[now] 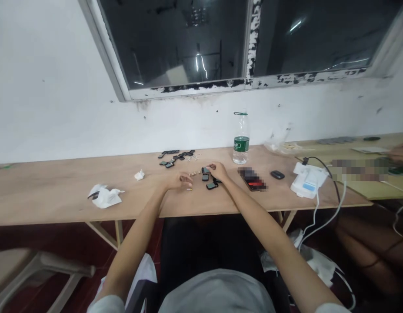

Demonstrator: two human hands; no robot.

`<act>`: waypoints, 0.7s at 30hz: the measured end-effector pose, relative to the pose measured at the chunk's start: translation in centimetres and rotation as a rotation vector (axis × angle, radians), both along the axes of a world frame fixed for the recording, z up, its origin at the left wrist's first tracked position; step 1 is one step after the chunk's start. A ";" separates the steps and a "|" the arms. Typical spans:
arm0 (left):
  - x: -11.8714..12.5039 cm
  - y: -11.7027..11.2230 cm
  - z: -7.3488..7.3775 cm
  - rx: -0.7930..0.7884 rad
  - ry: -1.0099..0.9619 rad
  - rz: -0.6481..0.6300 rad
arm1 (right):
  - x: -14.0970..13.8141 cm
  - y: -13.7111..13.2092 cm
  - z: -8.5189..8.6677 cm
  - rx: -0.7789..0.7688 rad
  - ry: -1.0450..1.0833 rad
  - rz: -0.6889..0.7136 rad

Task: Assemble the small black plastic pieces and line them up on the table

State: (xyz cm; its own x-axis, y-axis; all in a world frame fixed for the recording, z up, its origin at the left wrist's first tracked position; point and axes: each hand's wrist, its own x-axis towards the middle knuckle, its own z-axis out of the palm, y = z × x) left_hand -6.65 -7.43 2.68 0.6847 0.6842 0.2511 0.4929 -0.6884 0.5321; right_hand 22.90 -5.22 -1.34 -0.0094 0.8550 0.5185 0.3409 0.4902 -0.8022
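My right hand (218, 170) has its fingertips closed on a small black piece with a grey face (204, 170), held at the table top. Just below it lie a like black piece (205, 178) and another grey-faced piece (212, 185); a further dark one is partly hidden under my right hand. To the left, my left hand (180, 179) hovers low over the wood with curved, parted fingers and nothing visible in them. Small beige bits (194, 173) lie between my hands. A tiny yellow-and-white item (189, 189) rests by my left fingertips.
Several black pieces (178, 157) and small white bits (191, 158) lie further back. Rightward stand a water bottle (241, 145), a phone (252, 179), a black oval object (277, 174) and a white box with cables (308, 180). Crumpled tissue (106, 196) lies left. Another person's hand (400, 153) is far right.
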 end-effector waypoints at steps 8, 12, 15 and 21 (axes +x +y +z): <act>1.1 -2.8 -0.7 0.012 0.018 -0.095 | 0.1 -1.0 0.9 0.063 -0.254 -0.034; 1.5 -4.8 -0.8 0.096 -0.004 -0.101 | 0.4 -1.5 1.4 0.036 -0.242 0.013; 1.2 -7.1 -0.9 0.060 0.048 -0.107 | 0.8 -1.6 1.8 0.025 -0.228 0.044; 0.5 -9.1 -1.4 0.057 0.051 -0.068 | 2.4 -2.2 2.0 0.067 -0.257 0.204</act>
State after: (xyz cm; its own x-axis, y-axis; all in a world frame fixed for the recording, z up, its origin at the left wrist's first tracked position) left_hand -6.18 -16.51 1.26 0.7416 0.6217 0.2522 0.4696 -0.7495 0.4667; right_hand 25.27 -7.43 0.69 -0.3146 0.7863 0.5317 0.4176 0.6177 -0.6664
